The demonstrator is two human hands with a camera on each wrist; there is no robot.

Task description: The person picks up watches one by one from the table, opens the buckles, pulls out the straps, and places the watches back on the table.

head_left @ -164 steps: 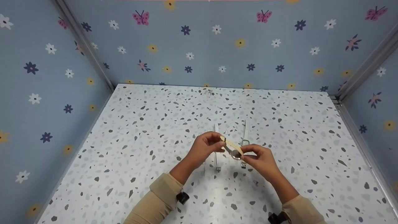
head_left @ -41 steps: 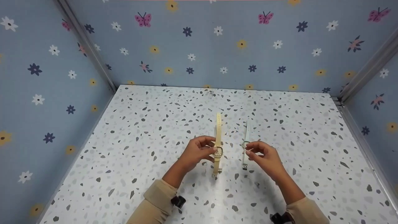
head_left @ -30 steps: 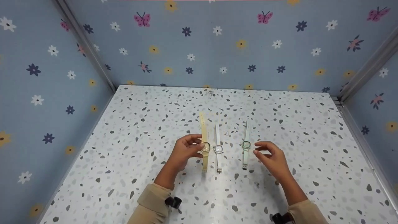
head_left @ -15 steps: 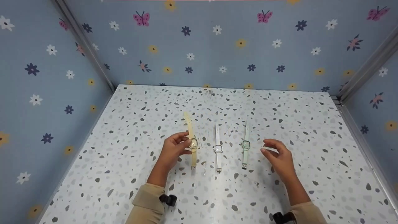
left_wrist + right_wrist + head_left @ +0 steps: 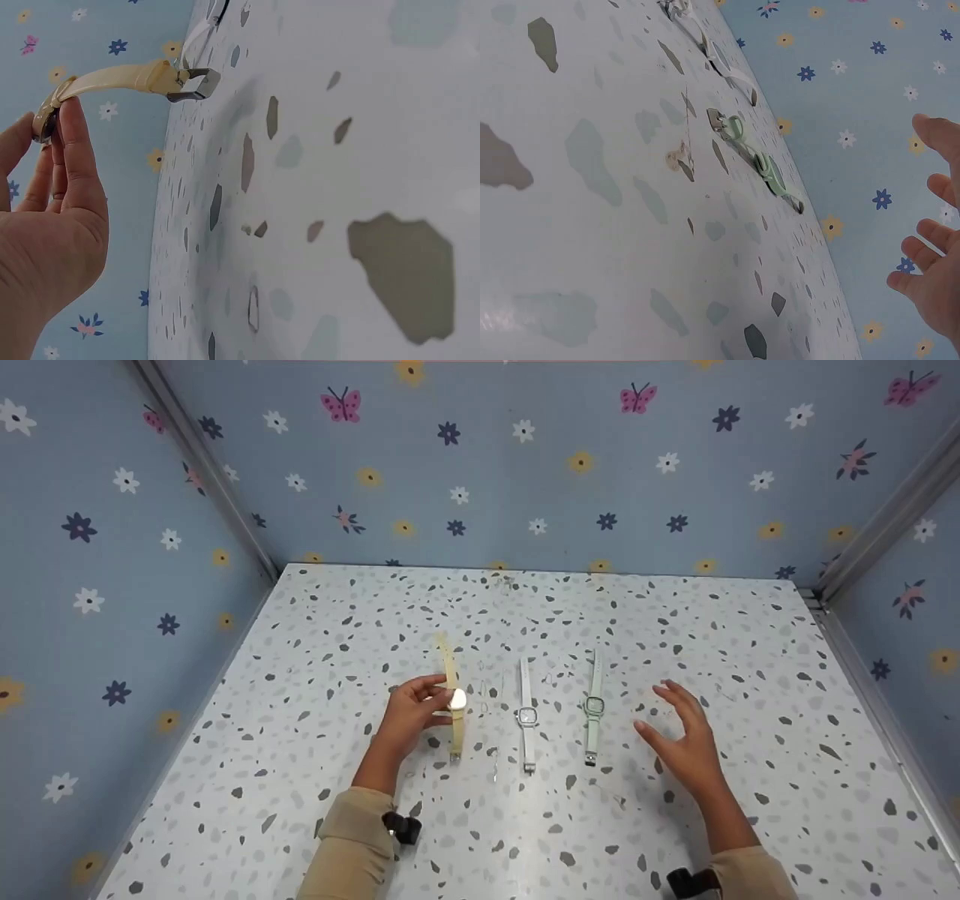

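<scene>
My left hand (image 5: 409, 712) pinches a yellow wristwatch (image 5: 457, 727) by its case, between thumb and fingers. Its strap runs lengthwise, and glare whitens the dial in the head view. In the left wrist view the watch's buckle end (image 5: 196, 84) points toward the table. A white wristwatch (image 5: 527, 717) lies flat in the middle, and a pale green wristwatch (image 5: 594, 706) lies to its right, roughly parallel. My right hand (image 5: 686, 742) is spread to the right of the green watch, holding nothing. The right wrist view shows its fingers (image 5: 922, 255) apart from both watches.
The speckled white table (image 5: 360, 660) is bounded by blue flower-patterned walls (image 5: 480, 450) at the back and sides. Metal rails (image 5: 862, 697) edge the right side. Faint thin marks show on the tabletop near the watches.
The yellow watch, first held in both hands, passed over the white watch and moved left in my left hand. My right hand has drawn away rightward from the green watch, its fingers spreading.
</scene>
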